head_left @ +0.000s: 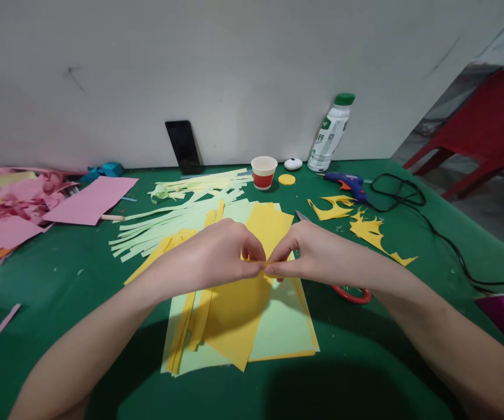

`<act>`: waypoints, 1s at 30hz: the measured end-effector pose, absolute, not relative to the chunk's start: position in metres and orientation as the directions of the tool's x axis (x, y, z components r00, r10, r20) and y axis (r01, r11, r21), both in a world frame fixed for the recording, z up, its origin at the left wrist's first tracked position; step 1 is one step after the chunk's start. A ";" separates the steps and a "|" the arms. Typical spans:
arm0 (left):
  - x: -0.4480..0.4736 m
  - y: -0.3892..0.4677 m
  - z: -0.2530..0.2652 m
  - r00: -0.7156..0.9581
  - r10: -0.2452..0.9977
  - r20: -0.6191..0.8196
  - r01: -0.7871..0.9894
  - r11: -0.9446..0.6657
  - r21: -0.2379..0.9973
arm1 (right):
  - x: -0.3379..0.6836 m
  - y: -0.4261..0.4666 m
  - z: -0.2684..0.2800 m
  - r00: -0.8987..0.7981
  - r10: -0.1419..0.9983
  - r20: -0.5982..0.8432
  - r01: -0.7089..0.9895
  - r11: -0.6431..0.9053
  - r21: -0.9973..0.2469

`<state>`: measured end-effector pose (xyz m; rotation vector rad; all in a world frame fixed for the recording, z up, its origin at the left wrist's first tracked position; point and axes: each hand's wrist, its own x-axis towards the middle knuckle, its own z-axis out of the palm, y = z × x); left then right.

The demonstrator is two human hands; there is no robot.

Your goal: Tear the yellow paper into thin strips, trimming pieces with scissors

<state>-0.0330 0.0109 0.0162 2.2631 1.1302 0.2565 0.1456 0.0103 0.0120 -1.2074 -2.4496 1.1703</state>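
My left hand [230, 251] and my right hand [298, 251] meet fingertip to fingertip at the middle, both pinching a small piece of yellow paper [264, 268]. Most of that piece is hidden by the fingers. Beneath the hands lies a yellow paper sheet [234, 321] on top of pale green sheets [287, 326]. Several yellow paper strips [202, 318] rest on the left part of the stack. Partly under my right hand and forearm are scissors with a red handle [354, 296].
Fringed pale green paper [142, 230] spreads behind the stack. Along the wall stand a phone [184, 146], a paper cup [263, 173] and a leaning bottle [331, 134]. A glue gun [348, 184] with its black cord [444, 233] and yellow scraps [372, 227] lie right; pink paper [92, 201] left.
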 end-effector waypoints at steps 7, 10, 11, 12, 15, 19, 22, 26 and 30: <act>-0.033 0.003 0.011 0.564 0.825 -0.023 0.640 -0.420 0.644 | 0.142 0.011 0.012 -0.641 0.710 -0.292 0.623 0.259 -0.738; -0.037 0.006 0.008 0.565 0.822 -0.077 0.606 -0.350 0.714 | 0.143 0.013 0.012 -0.641 0.711 -0.287 0.629 0.272 -0.728; -0.038 0.007 0.008 0.568 0.818 -0.096 0.601 -0.332 0.727 | 0.144 0.014 0.012 -0.642 0.712 -0.285 0.631 0.279 -0.724; -0.039 0.008 0.007 0.569 0.815 -0.111 0.598 -0.318 0.736 | 0.145 0.015 0.012 -0.642 0.712 -0.285 0.632 0.282 -0.722; -0.041 0.011 0.005 0.573 0.806 -0.149 0.593 -0.282 0.755 | 0.149 0.019 0.011 -0.662 0.683 -0.310 0.624 0.271 -0.733; -0.040 0.011 0.003 0.592 0.788 -0.167 0.574 -0.267 0.774 | 0.149 0.021 0.011 -0.670 0.646 -0.365 0.620 0.218 -0.753; -0.038 0.010 0.003 0.590 0.793 -0.156 0.563 -0.264 0.783 | 0.147 0.020 0.011 -0.659 0.650 -0.378 0.628 0.199 -0.752; -0.038 0.011 0.003 0.567 0.810 -0.149 0.560 -0.246 0.792 | 0.149 0.019 0.015 -0.647 0.658 -0.384 0.660 0.232 -0.714; -0.038 0.014 0.004 0.556 0.816 -0.154 0.557 -0.229 0.798 | 0.154 0.020 0.020 -0.617 0.677 -0.402 0.710 0.258 -0.655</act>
